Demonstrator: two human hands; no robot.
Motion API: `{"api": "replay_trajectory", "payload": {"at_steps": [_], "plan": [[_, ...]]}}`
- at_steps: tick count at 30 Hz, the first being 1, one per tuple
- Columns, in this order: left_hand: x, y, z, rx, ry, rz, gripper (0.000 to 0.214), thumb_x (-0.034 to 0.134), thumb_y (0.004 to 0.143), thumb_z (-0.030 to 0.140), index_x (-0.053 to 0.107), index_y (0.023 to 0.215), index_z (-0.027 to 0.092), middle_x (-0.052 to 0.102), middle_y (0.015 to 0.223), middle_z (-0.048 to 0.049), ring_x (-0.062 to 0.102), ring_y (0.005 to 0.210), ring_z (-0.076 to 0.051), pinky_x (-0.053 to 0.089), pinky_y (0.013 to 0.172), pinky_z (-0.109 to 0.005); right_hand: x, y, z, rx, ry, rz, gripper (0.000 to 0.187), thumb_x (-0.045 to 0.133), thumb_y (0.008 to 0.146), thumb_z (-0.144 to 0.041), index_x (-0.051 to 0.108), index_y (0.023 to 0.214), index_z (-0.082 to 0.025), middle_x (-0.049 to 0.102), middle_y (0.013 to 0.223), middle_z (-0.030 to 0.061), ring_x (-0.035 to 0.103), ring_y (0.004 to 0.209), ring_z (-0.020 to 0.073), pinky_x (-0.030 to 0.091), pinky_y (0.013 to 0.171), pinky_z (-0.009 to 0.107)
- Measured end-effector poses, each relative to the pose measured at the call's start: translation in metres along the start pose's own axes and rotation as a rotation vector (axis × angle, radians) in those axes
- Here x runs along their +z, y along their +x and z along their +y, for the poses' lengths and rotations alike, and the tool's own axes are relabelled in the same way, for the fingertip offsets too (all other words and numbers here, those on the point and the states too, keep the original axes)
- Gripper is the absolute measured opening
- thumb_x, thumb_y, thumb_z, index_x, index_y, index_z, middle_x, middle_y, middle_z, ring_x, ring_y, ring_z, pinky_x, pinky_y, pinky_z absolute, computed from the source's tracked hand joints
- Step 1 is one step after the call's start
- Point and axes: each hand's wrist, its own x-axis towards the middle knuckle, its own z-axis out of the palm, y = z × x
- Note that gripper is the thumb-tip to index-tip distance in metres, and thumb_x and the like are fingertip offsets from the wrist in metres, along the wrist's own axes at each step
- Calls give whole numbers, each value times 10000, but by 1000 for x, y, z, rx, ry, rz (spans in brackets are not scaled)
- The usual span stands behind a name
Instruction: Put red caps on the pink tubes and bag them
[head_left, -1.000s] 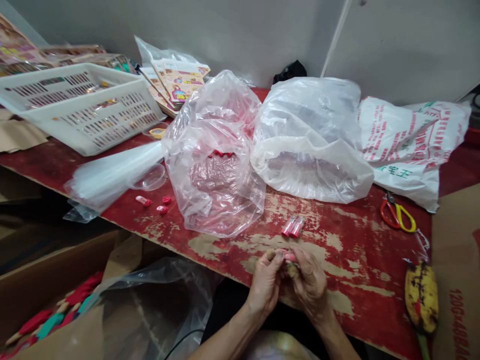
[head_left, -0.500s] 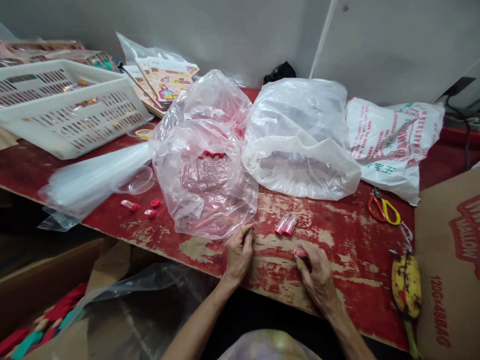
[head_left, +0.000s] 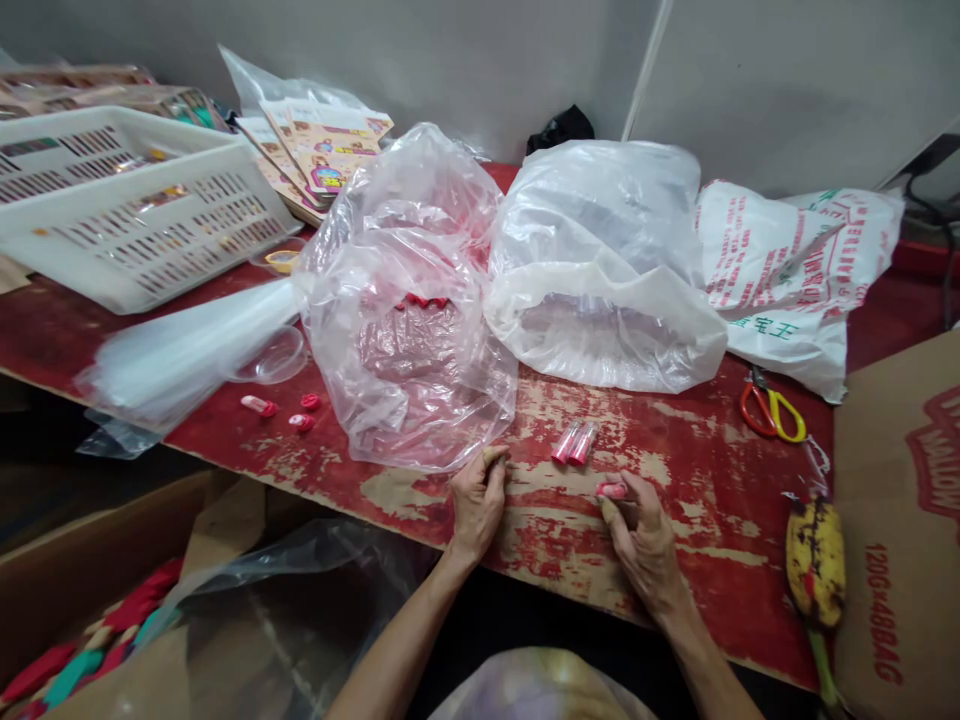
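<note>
My right hand [head_left: 641,535] rests on the worn red table [head_left: 705,500] and pinches a small pink tube [head_left: 611,490] at its fingertips. Just beyond it, two pink tubes [head_left: 574,443] lie side by side on the table. My left hand [head_left: 478,500] is curled with its fingertips at the front edge of a clear plastic bag [head_left: 409,330] that has red pieces inside. Whether that hand grips the bag's edge is hard to tell.
A whiter plastic bag [head_left: 607,270] and a printed sack [head_left: 795,270] sit behind. Scissors [head_left: 772,410] and a banana [head_left: 816,560] lie right, by a cardboard box [head_left: 900,540]. A white basket [head_left: 135,215], plastic sleeves [head_left: 187,350] and small red pieces [head_left: 281,408] lie left.
My hands were together near the table's front edge a second ago. They have parted: the left went to the clear bag's edge, the right moved right with the pink tube.
</note>
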Motion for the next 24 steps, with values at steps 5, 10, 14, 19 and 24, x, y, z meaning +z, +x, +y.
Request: {"api": "replay_trajectory", "payload": {"at_steps": [5,10,14,19,24], "plan": [[-1,-1,1,5,-11,-16,184,517,832,262,674,912,210,693,794,-13,636,666,-146,481,655,-254,-1,-3,-4,71,38,-3,415,490,904,-169,410,1303,-250,629,997,62,634,906,192,553,809,395],[-1,0,-1,40,33,-15,184,513,840,259,676,912,212,699,814,-16,645,695,-150,489,682,-260,-2,-1,-2,138,44,39,351,520,885,-207,487,1232,-246,634,1046,76,622,941,208,516,862,435],[-1,0,-5,51,32,-22,192,512,838,251,672,935,207,696,817,-19,646,693,-147,495,679,-258,-4,7,-4,326,336,-1,407,578,850,-243,468,1242,-261,652,995,56,625,933,208,498,874,435],[-1,0,-9,33,53,-26,203,519,837,277,673,949,207,692,787,-11,642,673,-144,502,669,-257,-11,18,-21,721,1080,89,587,716,740,-323,422,1246,-289,669,953,23,639,820,158,527,724,291],[-1,1,-14,17,43,-33,214,519,837,295,674,953,204,698,820,-17,653,689,-148,517,675,-267,-9,24,-29,900,1353,144,539,743,728,-313,485,1201,-311,660,840,-14,580,637,99,464,536,188]]}}
